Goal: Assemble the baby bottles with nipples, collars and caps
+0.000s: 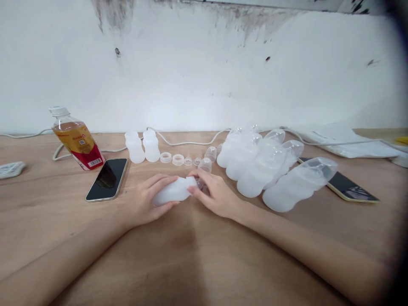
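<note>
Head view: the bottle in work lies on its side just above or on the table, contact not determinable, between the person's 2 hands, with its neck toward the right. Left hand is clamped around the body, fingers along the far side and thumb along the near side. Right hand grips the neck end between thumb and fingers, where a white ring appears to sit; the clear part beyond it is mostly hidden by the fingers. The step is judged to be fitting or turning the ring on the neck. Recommended practice: left hand to bear on the body firmly enough to stop rotation but not so hard as to dent it, as the wall looks soft; right hand to hold the ring square to the neck and turn evenly, since a tilted start could cross the thread. Fingertips should stay off the clear part. Loose parts are noted just beyond the hands: 2 rings, 2 teats and some clear caps. Elbow room on the right is limited by the capped bottles near the right forearm; a wide sweep could topple them.
</note>
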Tool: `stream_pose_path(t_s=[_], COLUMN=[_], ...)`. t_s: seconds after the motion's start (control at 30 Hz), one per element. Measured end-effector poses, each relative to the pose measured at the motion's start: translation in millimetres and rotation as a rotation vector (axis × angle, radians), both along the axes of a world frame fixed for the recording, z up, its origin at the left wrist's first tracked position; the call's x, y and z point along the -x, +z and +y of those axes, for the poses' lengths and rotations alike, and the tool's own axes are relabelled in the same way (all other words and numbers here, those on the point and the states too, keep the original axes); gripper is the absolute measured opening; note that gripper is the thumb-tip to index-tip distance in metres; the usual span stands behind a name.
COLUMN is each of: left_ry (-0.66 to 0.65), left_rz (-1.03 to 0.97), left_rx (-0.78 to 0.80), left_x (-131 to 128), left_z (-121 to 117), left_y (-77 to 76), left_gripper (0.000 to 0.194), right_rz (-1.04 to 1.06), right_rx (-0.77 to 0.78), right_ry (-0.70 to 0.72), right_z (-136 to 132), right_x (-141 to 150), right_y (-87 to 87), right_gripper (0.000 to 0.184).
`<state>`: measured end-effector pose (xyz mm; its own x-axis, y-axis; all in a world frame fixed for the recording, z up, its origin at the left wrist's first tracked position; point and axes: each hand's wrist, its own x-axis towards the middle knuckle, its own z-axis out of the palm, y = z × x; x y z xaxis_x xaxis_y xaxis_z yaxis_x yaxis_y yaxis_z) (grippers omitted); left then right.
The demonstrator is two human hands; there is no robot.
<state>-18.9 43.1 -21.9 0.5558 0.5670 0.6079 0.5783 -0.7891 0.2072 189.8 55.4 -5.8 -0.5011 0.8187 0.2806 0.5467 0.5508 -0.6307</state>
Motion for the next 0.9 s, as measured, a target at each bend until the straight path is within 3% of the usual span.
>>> stream_pose_path(t_s=[0.07,0.13,0.33,0.47,0.6,0.73,0.9], left_ry=[0.016,0.005,-0.003,0.022,0.021,0.029,0.037], left_rz=[-0.002,0.026,0.112,0.155,0.181,0.164,0.136], left_rx=[0.034,0.01,-0.154,-0.293,-0.356,-0.354,-0.357], left_x=[-0.4,-0.4,0.3,-1.0,-1.8,-1.0,-0.9], left_z=[0.2,-0.3,-4.3,-6.4,-6.4,-4.6,-5.1], left_y=[1.7,1.9,-4.4,-4.6,-4.1,-5.6,-4.2], left_gripper=[0.045,0.044,0.044,0.043,0.041,0.04,0.04], right_rz=[-0.048,-0.049,0.139,0.186,0.235,0.259,0.199], right_rx=[-0.114,-0.042,0.434,0.789,1.02,1.122,1.086], right_ry=[0.031,0.014,-0.127,-0.157,-0.133,-0.1,-0.074], right_z=[1.1,1.8,-1.3,-2.8,-2.7,-1.3,-1.3], right_x=[-1.1,-0.3,7.4,8.4,7.2,6.5,6.5], right_y=[0.5,-1.7,-0.8,10.4,15.9,16.8,20.9], right_gripper=[0.035,0.035,0.046,0.052,0.054,0.057,0.056])
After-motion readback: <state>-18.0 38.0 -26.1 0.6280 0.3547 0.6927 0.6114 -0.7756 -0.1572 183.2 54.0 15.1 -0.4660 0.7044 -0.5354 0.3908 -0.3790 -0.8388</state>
